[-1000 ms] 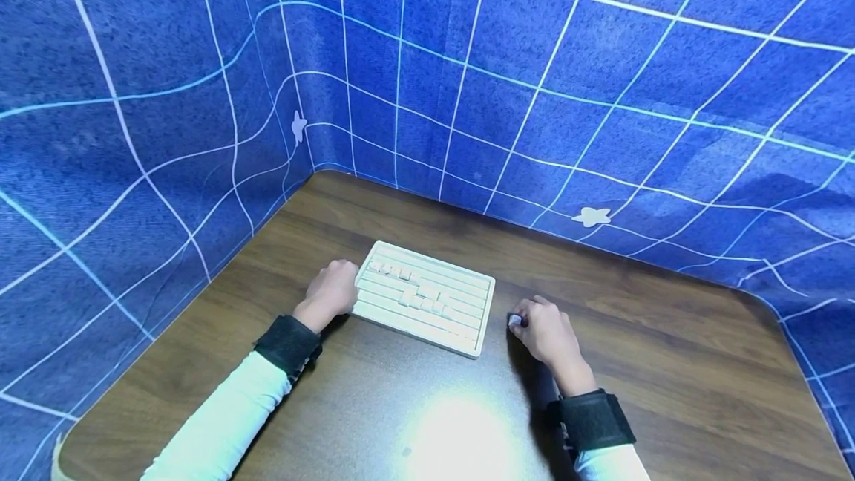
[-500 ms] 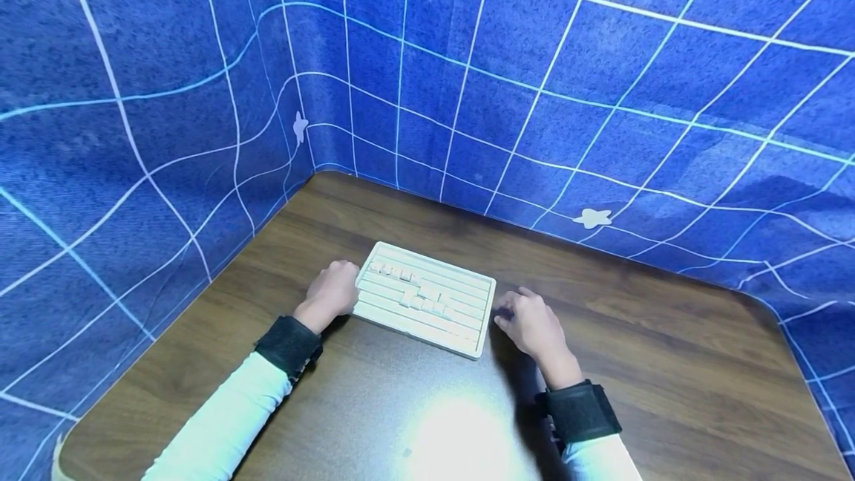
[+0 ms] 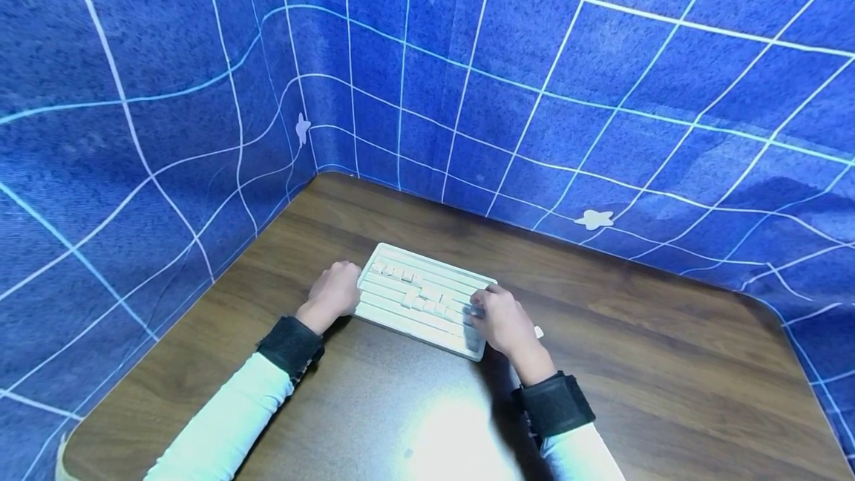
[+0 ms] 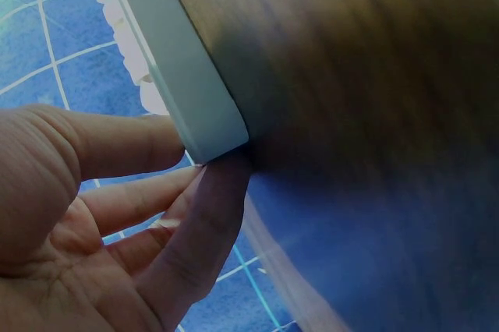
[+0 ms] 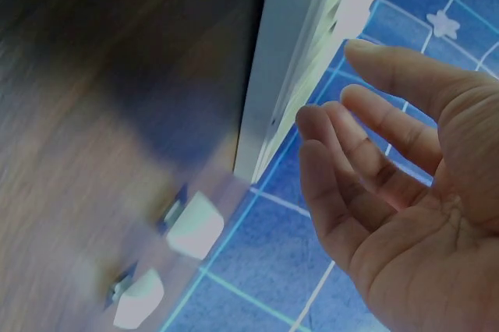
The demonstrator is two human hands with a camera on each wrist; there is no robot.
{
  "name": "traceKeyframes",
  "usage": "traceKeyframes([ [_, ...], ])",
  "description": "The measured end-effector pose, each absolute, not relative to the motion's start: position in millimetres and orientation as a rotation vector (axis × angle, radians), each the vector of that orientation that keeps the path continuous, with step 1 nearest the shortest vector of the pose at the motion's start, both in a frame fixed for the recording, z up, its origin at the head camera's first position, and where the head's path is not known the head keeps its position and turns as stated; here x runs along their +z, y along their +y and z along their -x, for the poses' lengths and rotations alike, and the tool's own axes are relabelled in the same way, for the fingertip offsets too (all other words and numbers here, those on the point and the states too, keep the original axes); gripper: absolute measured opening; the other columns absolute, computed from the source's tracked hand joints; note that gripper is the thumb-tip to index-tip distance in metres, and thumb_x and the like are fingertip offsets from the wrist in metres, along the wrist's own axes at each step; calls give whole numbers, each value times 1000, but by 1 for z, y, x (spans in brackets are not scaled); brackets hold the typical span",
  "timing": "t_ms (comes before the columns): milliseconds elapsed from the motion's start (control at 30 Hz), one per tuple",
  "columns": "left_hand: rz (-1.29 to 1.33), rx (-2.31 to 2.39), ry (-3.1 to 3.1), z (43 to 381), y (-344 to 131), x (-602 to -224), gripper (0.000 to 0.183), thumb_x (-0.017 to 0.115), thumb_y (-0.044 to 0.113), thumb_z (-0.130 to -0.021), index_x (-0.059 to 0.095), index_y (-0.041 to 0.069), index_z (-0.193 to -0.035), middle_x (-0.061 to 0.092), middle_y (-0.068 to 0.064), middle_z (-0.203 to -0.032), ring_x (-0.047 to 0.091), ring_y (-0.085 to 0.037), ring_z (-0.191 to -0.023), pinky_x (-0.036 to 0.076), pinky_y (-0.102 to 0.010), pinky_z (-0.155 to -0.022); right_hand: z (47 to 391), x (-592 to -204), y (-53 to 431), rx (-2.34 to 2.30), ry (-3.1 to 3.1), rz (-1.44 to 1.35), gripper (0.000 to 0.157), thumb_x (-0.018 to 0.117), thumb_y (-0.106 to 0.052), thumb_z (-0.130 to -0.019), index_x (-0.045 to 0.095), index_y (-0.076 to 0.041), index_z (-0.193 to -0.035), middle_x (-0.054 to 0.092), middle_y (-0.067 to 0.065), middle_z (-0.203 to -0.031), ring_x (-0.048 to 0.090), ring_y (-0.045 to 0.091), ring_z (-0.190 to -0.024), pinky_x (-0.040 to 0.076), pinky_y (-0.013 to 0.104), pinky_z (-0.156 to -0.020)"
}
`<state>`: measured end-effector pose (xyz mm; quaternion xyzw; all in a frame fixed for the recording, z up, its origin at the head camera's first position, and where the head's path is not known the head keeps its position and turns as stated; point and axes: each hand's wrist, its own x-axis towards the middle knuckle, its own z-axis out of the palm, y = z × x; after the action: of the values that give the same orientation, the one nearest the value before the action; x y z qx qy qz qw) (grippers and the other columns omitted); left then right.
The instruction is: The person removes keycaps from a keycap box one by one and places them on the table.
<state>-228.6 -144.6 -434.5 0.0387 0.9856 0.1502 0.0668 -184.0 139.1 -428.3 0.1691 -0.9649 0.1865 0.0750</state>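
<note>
A white tray (image 3: 414, 326) with long parallel ridges lies on the table, bearing several small white pieces (image 3: 428, 304) that look like keycaps. My left hand (image 3: 335, 289) pinches the tray's left end. In the left wrist view, the thumb is on the tray's rim (image 4: 168, 59) and a finger is against its end. Over the tray's right end is my right hand (image 3: 505, 324), fingers loosely curved, with nothing visible between them in the right wrist view. Two white tapered pieces (image 5: 196, 227) sit on the table close to the tray; the head view shows only one, beside the hand.
The brown wooden table (image 3: 654, 362) extends well beyond the tray. A bright glare (image 3: 461, 436) lies on its near part. Blue cloth with a line grid and stars (image 3: 508, 58) hangs along the back and left edges.
My right hand has moved left from beside the tray to over its right end. The small block it held a second ago no longer shows in its fingers. The left hand stays put.
</note>
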Motion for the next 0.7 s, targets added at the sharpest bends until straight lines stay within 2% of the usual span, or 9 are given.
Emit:
traceKeyframes([
  [700,-126,439,2973,230,-144,-436,19,54,2,-83,65,-2,-97,63,-20,-100,61,-32,-83,55,-47,-70,182,-425,113,499,-2928,-587,14,74,-12,-74,71,-9,-87,65,5,-86,64,22,-71,57,42,-60],
])
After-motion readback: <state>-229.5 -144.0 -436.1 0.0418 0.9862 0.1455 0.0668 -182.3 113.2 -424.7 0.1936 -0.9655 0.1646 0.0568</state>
